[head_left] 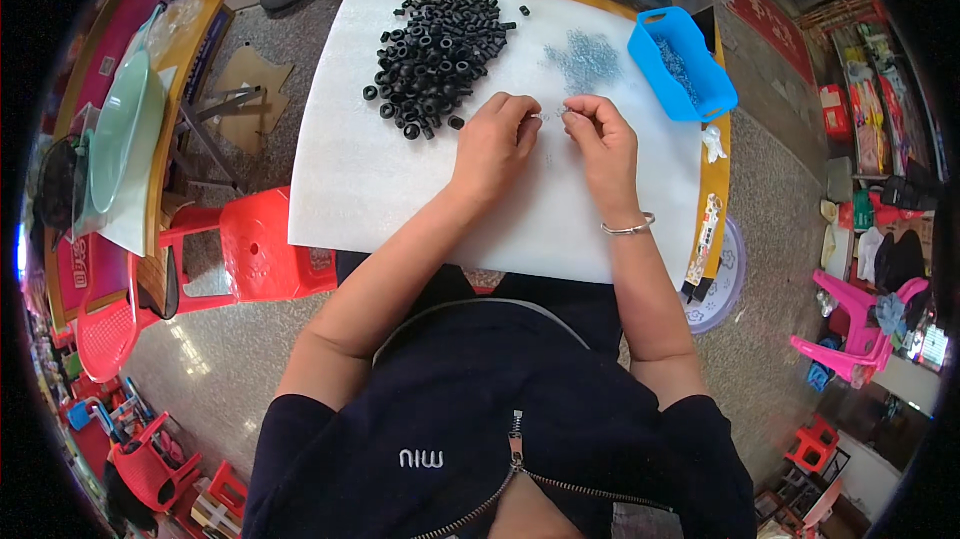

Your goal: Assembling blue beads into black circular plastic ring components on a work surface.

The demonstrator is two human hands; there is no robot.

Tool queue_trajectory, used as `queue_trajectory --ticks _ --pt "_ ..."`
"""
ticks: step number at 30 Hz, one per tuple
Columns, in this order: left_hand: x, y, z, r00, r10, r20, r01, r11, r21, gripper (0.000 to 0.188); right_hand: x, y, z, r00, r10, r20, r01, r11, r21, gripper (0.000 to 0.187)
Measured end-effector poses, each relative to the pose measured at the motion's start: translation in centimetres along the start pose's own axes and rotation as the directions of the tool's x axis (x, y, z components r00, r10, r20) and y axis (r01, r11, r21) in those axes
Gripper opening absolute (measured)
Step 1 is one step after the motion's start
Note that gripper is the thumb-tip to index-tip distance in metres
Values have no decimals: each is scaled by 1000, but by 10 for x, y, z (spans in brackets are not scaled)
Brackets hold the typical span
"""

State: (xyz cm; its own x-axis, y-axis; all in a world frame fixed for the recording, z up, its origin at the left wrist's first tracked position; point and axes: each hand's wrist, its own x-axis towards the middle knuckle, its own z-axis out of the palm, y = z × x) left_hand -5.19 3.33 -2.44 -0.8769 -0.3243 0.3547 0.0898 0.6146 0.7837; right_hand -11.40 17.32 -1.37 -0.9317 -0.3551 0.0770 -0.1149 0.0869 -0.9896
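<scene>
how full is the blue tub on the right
Partly full: small bluish pieces lie inside the blue tub, with bare blue plastic showing beside them.

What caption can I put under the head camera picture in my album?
Left hand and right hand close together over a white sheet, near black pieces and a blue basket.

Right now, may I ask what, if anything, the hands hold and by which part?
Left hand and right hand seem to pinch tiny pieces; their kind and held part cannot be told.
</scene>
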Motion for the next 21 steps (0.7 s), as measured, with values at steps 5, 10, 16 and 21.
queue_trajectory --ticks 5,10,16,21 --pt "-1 -1 2 999 27 -33 -25 997 69 16 0 0 1 1000 -30 -4 30 999 -45 12" --pt "4 5 -5 998 -69 -1 68 983 -172 20 -2 -1 3 998 -67 -3 66 992 -106 12" --pt "7 2 -8 979 -141 148 174 955 -240 16 -5 0 5 985 -165 53 172 965 -195 12" --pt "7 -1 -7 980 -130 151 171 938 -302 16 -7 -6 8 997 -68 22 68 997 -21 10"
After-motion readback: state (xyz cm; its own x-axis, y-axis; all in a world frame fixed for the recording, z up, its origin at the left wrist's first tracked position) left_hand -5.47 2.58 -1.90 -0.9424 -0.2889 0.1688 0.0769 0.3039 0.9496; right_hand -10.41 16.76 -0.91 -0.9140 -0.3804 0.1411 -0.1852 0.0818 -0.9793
